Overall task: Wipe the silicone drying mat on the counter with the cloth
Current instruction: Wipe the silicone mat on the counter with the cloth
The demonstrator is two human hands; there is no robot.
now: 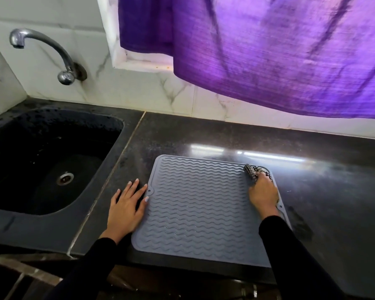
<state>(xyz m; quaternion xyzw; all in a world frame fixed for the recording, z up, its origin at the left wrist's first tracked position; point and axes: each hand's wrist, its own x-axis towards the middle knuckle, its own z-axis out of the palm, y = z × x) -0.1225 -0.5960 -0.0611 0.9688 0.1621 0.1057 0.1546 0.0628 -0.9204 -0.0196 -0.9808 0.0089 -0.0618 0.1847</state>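
Grey silicone mat (199,204) flat on dark tabletop (204,135) beside sink (41,161). Right hand (263,194) grips bunched checked cloth (254,171) at far right corner. Left hand (127,205), fingers flat, steadies mat's left edge. Best: press firmly, stroke along wavy ridges, overlap passes.

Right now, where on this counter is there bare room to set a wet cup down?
Bare counter lies between the mat and the tiled wall, and right of the mat toward the frame edge. Left is tight: the left hand fills the strip between mat and sink. The mat's far right corner holds the right hand with the cloth.
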